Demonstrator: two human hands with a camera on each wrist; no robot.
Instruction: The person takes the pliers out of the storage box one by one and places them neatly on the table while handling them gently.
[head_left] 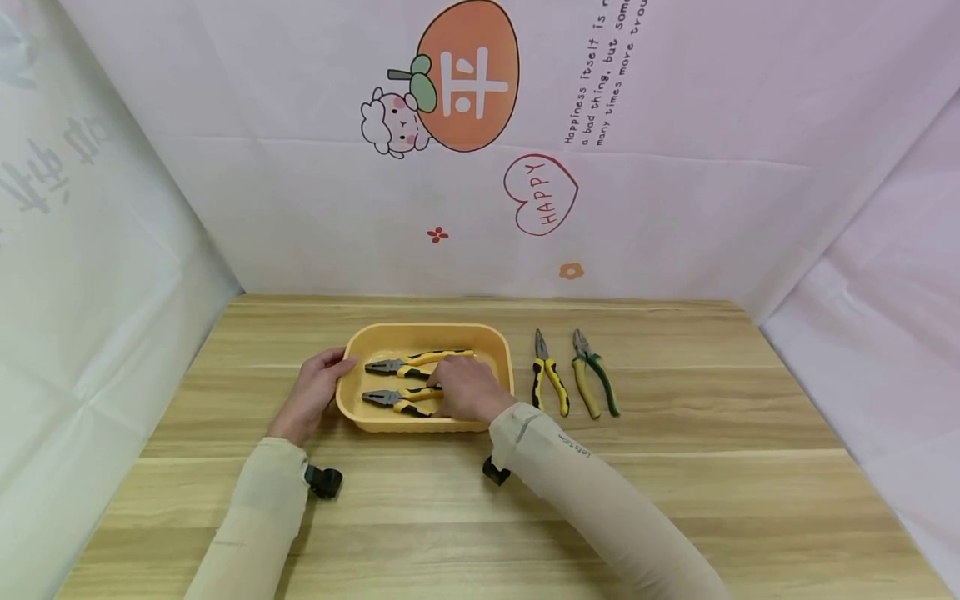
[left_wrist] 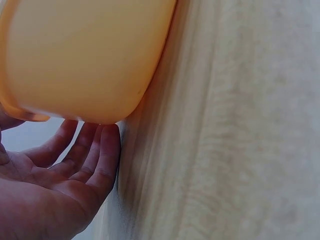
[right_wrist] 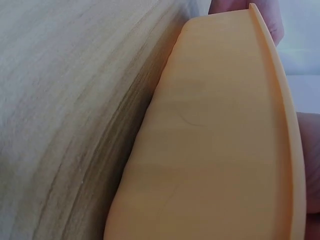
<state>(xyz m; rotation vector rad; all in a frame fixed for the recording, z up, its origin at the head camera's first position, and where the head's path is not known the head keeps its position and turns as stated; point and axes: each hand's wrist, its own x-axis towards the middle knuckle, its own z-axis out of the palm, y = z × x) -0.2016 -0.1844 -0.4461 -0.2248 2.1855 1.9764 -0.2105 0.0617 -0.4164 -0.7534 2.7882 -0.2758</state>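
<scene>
A yellow plastic bin (head_left: 420,425) sits on the table, holding two combination pliers with yellow-and-black handles. My left hand (head_left: 318,387) holds the bin's left end, thumb over the rim; its fingers (left_wrist: 105,155) touch the outer wall in the left wrist view. Inside the bin, my right hand (head_left: 468,387) grips the handles of the nearer pliers (head_left: 382,397), its fingertips partly hidden. Just behind lie the farther pliers (head_left: 384,366), handles reaching past that hand. The right wrist view shows mostly the bin's outer side (right_wrist: 215,130), which hides the right hand's fingers.
To the right of the bin lie yellow-and-black long-nose pliers (head_left: 550,375) and pliers with green and yellow handles (head_left: 594,375). The wooden table (head_left: 420,533) meets a white printed cloth (head_left: 337,225) at the back, with white cloth along both sides.
</scene>
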